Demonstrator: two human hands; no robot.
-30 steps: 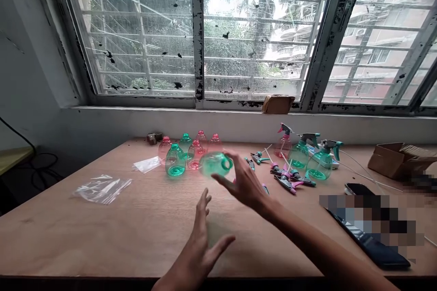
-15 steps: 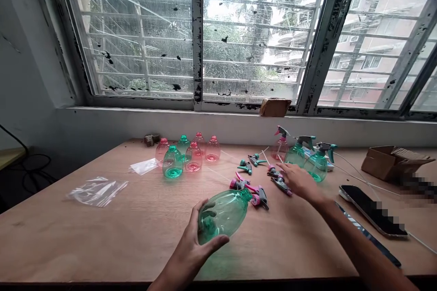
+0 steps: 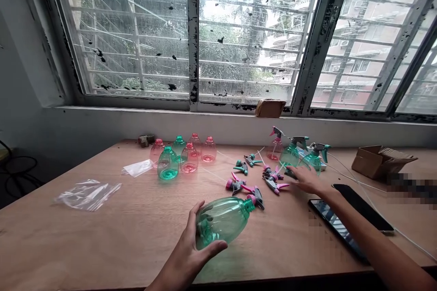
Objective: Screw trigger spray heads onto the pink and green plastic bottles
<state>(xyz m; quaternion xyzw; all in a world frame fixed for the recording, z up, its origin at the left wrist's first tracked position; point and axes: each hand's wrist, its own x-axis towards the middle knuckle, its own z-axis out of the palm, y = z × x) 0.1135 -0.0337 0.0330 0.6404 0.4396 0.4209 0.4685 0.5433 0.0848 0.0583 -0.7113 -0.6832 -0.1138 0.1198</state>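
Note:
My left hand [image 3: 191, 245] is wrapped round a clear green bottle [image 3: 223, 220], which is tilted with its open neck toward the right, above the table. My right hand [image 3: 307, 180] is reaching over the table at the right, its fingers closed on a dark spray head [image 3: 290, 172] that they mostly cover; a thin pale tube shows beside it. Just left of that hand lie pink-and-grey spray heads [image 3: 273, 184]. More pink-and-grey spray heads [image 3: 235, 186] lie behind the held bottle's neck. Farther back are two green-and-grey spray heads [image 3: 241, 167].
Several open pink and green bottles [image 3: 168, 163] stand at back left, near plastic bags [image 3: 89, 194]. Bottles with spray heads fitted [image 3: 290, 152] stand behind my right hand. Phones [image 3: 336, 227], a white cable and a cardboard box [image 3: 382, 163] are at the right.
My right hand has drawn back to the right from the pink-and-grey spray heads, with a dark spray head in its fingers. The bottle in my left hand has tipped closer to level.

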